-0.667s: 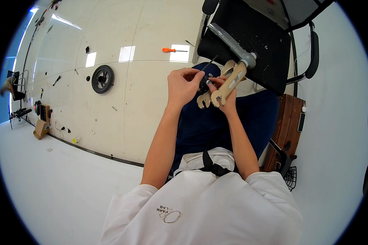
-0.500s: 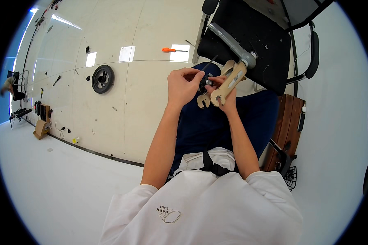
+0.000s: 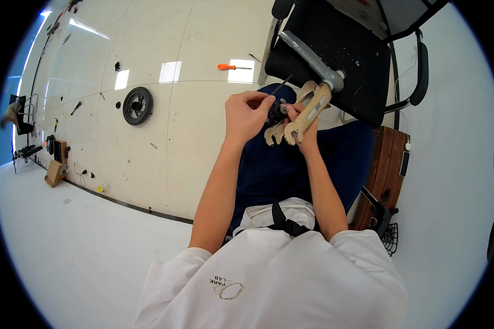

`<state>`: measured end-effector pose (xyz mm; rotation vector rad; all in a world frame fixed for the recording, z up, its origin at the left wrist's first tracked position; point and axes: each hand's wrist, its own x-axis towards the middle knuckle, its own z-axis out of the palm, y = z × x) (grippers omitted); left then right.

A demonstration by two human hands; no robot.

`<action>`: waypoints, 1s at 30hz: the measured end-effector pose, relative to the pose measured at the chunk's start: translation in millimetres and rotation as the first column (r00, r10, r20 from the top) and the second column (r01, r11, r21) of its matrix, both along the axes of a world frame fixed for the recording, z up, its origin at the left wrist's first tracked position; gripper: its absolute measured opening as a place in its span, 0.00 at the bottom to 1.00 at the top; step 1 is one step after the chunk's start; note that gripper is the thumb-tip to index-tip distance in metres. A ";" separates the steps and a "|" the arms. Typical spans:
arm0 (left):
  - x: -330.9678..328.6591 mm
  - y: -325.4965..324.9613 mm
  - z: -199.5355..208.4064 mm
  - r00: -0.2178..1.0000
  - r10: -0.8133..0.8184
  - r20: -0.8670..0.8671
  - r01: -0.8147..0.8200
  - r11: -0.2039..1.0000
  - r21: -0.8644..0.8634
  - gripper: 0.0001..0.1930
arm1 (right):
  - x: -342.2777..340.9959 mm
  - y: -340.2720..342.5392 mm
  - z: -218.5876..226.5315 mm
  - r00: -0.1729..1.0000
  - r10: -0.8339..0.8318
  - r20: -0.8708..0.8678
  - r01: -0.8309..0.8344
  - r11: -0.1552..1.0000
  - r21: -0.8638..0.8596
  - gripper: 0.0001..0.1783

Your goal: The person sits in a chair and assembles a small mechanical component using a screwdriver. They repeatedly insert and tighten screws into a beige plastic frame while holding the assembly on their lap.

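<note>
My left hand (image 3: pixel 247 115) is closed, thumb and fingertips pinching a thin dark rod (image 3: pixel 284 84) that slants up to the right. Just beside those fingertips is a small black brake caliper (image 3: pixel 276 112) with a round silver-grey bolt head. Partly hidden behind a tan fork (image 3: pixel 312 111), my right hand (image 3: pixel 308 131) has its fingers curled against the caliper. The fork's two notched leg ends point toward me over my lap. Its grey steerer tube (image 3: pixel 307 53) reaches across the seat of a black chair (image 3: pixel 362 60).
On the tiled floor to the left lie an orange-handled screwdriver (image 3: pixel 233 67) and a small black wheel (image 3: pixel 138 106). A cardboard box (image 3: pixel 55 170) stands far left among scattered small parts. A brown wooden box (image 3: pixel 387 164) is close on my right.
My right fingers have shifted on the caliper, and its bolt head now faces a little differently. The fork's leg ends have moved slightly; my left hand stays almost still.
</note>
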<state>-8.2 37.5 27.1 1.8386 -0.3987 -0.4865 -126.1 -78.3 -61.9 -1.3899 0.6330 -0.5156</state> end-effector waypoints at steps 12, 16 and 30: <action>0.5 0.3 2.2 1.000 -0.004 -0.010 0.004 1.000 0.026 0.10 | 4.3 2.2 -1.3 1.000 -0.015 -0.006 0.014 0.988 -0.151 0.10; 0.4 0.8 2.4 1.000 -0.001 -0.012 0.001 1.000 0.019 0.10 | 1.7 4.2 4.4 1.000 -0.003 0.017 0.006 0.984 -0.178 0.09; 0.7 1.1 0.1 1.000 -0.007 -0.009 0.007 1.000 0.015 0.10 | -1.0 8.3 12.4 1.000 0.022 -0.002 -0.021 0.953 -0.303 0.11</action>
